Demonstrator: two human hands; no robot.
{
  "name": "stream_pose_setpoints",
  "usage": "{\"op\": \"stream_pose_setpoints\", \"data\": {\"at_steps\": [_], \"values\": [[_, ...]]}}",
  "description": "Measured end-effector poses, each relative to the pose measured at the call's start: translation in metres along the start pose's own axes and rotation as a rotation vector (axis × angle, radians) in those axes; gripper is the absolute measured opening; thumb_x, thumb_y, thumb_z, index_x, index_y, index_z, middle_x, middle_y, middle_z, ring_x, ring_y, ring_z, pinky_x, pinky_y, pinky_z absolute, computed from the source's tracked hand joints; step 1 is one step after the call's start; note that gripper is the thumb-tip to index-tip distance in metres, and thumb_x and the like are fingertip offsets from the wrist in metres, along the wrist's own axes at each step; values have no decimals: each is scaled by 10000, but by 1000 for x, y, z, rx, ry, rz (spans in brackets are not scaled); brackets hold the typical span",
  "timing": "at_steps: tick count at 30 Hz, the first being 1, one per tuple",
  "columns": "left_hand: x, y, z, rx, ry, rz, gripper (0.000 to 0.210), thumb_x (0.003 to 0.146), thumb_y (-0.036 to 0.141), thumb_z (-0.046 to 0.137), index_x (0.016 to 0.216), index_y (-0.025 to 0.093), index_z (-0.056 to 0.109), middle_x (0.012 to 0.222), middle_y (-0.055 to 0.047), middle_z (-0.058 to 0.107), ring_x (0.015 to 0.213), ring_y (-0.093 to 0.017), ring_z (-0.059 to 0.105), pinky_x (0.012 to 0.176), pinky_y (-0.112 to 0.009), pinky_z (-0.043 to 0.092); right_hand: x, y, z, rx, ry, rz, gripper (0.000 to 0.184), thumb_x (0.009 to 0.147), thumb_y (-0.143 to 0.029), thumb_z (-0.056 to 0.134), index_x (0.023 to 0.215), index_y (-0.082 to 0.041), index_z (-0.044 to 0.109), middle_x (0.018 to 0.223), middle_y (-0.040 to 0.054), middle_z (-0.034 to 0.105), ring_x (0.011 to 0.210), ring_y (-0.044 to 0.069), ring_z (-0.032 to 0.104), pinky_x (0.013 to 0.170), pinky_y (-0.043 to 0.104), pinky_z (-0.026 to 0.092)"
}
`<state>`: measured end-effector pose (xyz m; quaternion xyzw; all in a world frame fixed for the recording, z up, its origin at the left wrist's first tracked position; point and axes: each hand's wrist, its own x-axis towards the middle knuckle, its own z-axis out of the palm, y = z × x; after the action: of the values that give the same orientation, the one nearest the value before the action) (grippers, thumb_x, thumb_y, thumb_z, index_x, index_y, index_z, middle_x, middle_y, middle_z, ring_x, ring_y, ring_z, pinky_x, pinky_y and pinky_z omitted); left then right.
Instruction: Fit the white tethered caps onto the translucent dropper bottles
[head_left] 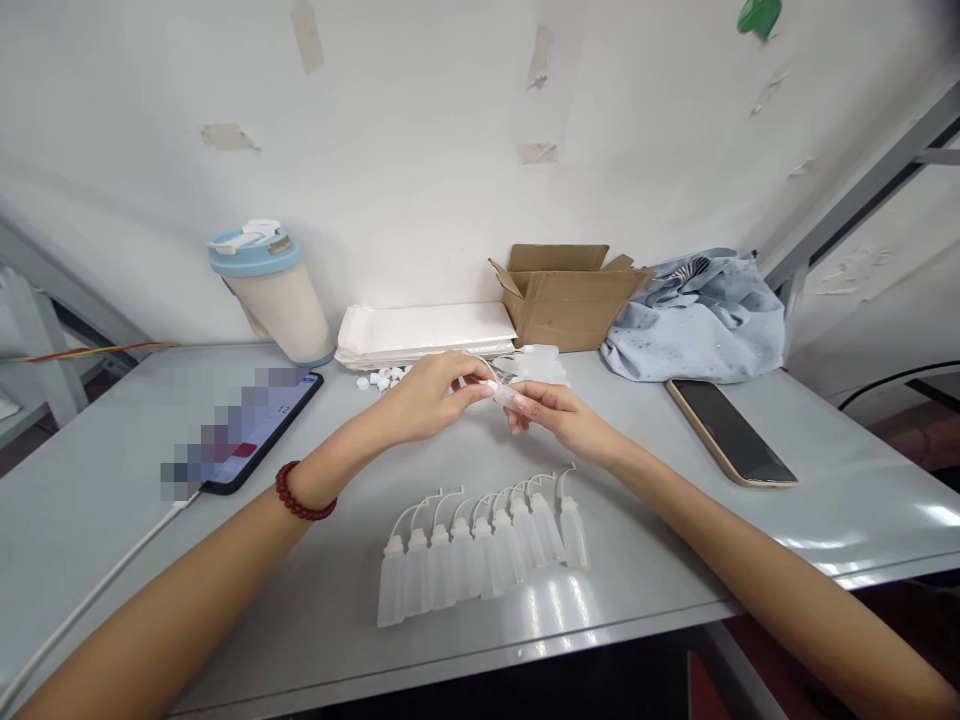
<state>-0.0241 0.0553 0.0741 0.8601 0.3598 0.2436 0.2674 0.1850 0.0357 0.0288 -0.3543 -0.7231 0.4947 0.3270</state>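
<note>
My right hand [559, 415] grips a small translucent plastic bottle [507, 397] in its fingertips, tilted with its neck toward the left. At the neck, my left hand [435, 395] pinches a small white cap [492, 387]; the fingers partly cover it. Nearer to me, a row of similar squeeze bottles [484, 560] lies side by side on the grey table, each with a thin curved spout or strap at its top. Behind my left hand are several loose white caps [384, 379]. More translucent bottles [544, 364] lie behind my right hand, partly hidden.
On the left are a phone [259, 440] with a lit screen and cable, and a tumbler [281, 300] with a blue lid. White packets [427, 330], an open cardboard box [577, 305] and a light blue cloth [697, 325] line the wall. Another phone [731, 430] lies right.
</note>
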Motion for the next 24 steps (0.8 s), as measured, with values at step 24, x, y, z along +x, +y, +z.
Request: {"op": "stream_pose_setpoints", "data": {"at_steps": [24], "values": [[-2, 1, 8, 41, 5, -29, 200, 862, 289, 494, 916, 183, 655, 927, -26, 688, 814, -170, 605, 729, -286, 453, -1, -2, 4, 255, 83, 79, 371, 876, -487, 500, 684, -171, 464, 630, -35, 355, 581, 99, 378, 599, 289, 307]]}}
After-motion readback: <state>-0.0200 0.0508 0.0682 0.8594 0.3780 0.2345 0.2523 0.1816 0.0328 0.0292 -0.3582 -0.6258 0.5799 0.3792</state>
